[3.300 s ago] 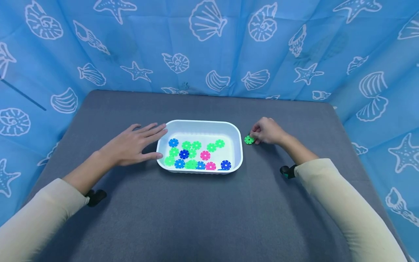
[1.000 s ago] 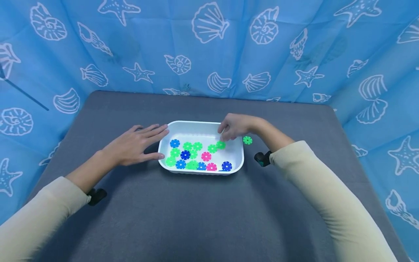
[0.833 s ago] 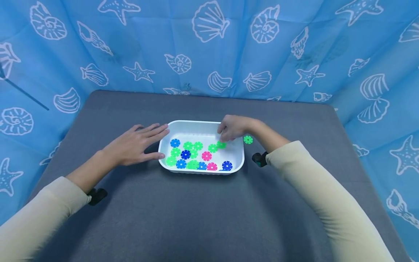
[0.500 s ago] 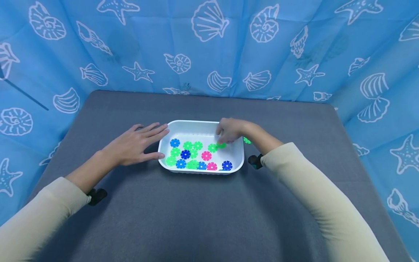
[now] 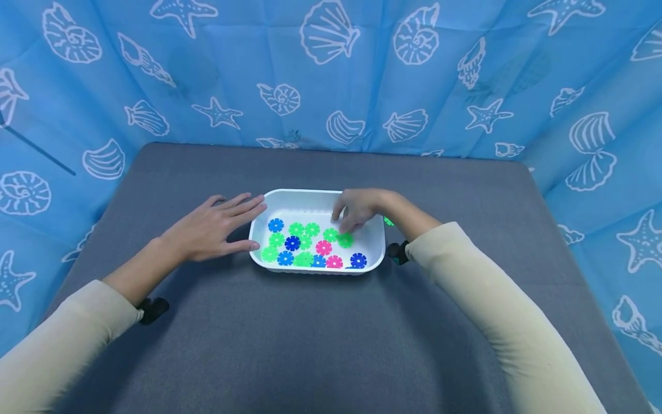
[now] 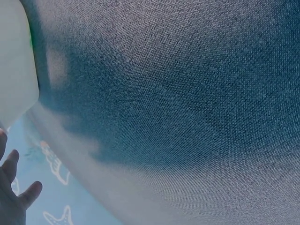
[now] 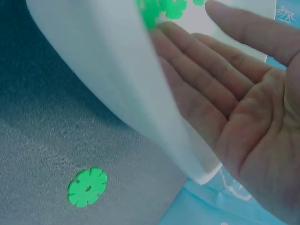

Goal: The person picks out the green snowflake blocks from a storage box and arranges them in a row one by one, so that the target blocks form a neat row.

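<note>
Broadly, we see a blue curtain (image 5: 238, 63) hanging beyond the tub and off to both its sides, its only print being white outlines of shells and starfish. Under the tub spreads a grey table (image 5: 320, 339), which we see reaching well past it all round. Two cream sleeves (image 5: 481, 305) come in on the near side, one to the left of the tub and one to its right. The white tub (image 5: 305, 199) itself is a shallow one with rounded corners, standing upright.

At the tub's left rim we find the left hand (image 5: 214, 227), fingers spread wide and fingertips at the edge. Over its right side reaches the right hand (image 5: 362, 206), fingers fairly straight and thumb held apart; we cannot tell whether the tips touch a disc. Below each wrist, outside the tub, we notice a small black device (image 5: 153, 311).

Inside the tub lie notched plastic discs: green ones (image 5: 270, 253), blue ones (image 5: 285, 258) and two pink ones (image 5: 324, 248), some overlapping. We see one green disc (image 5: 345, 240) just under the right fingertips, and a loose green disc (image 7: 87, 187) flat just right of the tub, partly hidden by the forearm in the head view.
</note>
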`<action>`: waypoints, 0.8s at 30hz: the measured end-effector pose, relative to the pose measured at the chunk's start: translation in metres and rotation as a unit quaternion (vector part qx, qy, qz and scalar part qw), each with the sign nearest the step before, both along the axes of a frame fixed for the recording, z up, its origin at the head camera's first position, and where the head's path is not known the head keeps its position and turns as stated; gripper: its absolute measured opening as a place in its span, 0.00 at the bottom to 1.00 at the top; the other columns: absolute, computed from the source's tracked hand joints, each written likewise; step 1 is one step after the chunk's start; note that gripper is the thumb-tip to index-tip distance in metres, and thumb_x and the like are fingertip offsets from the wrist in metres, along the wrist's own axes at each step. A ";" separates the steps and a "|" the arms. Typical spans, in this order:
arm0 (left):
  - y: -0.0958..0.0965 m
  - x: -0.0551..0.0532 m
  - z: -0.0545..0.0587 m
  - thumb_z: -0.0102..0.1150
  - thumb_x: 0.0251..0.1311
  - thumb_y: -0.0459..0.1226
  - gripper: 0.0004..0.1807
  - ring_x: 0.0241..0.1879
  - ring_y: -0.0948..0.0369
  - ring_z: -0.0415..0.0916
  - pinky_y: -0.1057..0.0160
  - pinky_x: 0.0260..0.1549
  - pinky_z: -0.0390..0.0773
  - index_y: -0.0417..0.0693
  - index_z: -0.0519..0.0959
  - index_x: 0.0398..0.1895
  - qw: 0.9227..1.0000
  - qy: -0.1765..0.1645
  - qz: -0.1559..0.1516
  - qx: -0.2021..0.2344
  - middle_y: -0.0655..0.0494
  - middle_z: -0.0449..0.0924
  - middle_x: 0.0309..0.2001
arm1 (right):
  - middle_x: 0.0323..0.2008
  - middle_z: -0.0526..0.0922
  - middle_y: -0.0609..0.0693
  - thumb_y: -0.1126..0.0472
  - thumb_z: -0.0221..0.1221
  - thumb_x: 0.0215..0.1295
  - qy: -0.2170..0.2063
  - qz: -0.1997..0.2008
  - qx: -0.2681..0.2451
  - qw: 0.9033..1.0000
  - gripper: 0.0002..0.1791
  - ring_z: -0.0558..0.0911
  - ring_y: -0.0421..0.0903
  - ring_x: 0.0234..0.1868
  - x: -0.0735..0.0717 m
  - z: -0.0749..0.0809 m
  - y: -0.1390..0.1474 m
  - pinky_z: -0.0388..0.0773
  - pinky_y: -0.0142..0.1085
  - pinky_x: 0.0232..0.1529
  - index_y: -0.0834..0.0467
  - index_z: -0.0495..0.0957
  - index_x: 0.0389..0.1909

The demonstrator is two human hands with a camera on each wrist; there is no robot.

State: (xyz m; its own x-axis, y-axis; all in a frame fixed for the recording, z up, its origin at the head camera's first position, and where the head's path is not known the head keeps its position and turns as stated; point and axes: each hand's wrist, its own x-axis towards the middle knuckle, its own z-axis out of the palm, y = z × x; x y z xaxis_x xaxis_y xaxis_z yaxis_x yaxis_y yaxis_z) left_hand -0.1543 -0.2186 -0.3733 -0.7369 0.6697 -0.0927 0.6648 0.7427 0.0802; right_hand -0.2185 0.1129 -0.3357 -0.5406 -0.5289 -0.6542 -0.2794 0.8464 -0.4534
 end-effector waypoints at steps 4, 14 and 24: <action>0.000 0.000 0.000 0.48 0.65 0.67 0.47 0.77 0.48 0.48 0.33 0.65 0.56 0.54 0.52 0.80 1.000 -0.003 0.004 0.000 0.55 0.46 0.80 | 0.48 0.82 0.56 0.62 0.61 0.69 -0.057 -0.002 -0.007 0.998 0.20 0.82 0.47 0.45 0.002 -0.001 -0.002 0.80 0.40 0.51 0.61 0.76 0.61; 0.000 0.001 0.002 0.49 0.65 0.66 0.47 0.77 0.49 0.48 0.33 0.65 0.56 0.53 0.52 0.80 1.000 -0.001 0.002 -0.004 0.55 0.46 0.80 | 0.40 0.85 0.53 0.63 0.63 0.67 -0.102 0.004 0.000 0.995 0.08 0.86 0.46 0.42 0.008 -0.005 -0.006 0.80 0.38 0.50 0.61 0.81 0.44; 0.001 0.001 0.001 0.48 0.65 0.67 0.48 0.77 0.48 0.48 0.32 0.65 0.56 0.53 0.52 0.80 1.000 -0.007 0.007 -0.004 0.54 0.47 0.80 | 0.43 0.83 0.54 0.64 0.63 0.67 -0.146 0.021 -0.004 0.989 0.09 0.86 0.46 0.44 0.018 -0.005 -0.009 0.80 0.37 0.51 0.63 0.79 0.45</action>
